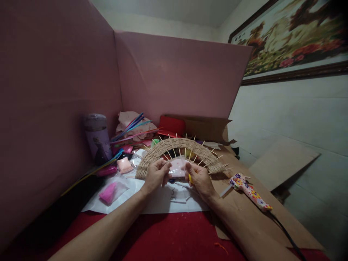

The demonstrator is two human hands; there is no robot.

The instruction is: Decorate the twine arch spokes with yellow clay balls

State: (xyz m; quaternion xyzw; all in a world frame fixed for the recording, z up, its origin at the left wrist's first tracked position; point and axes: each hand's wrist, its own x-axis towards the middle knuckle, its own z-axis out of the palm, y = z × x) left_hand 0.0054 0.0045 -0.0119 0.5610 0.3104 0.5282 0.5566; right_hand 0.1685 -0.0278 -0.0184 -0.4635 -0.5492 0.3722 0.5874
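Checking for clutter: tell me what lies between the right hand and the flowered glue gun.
Head view: only bare brown cardboard between the right hand, busy with a pink packet, and the glue gun, plus the white stick jutting from the gun's end.

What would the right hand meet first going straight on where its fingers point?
The right hand would probably meet the pale pink packet it pinches with the left hand; beyond that, the woven arch, though depth is unclear.

We read no legible text, label, brand or number; the print on the far-left purple bottle (pixel 96 139) was blurred.
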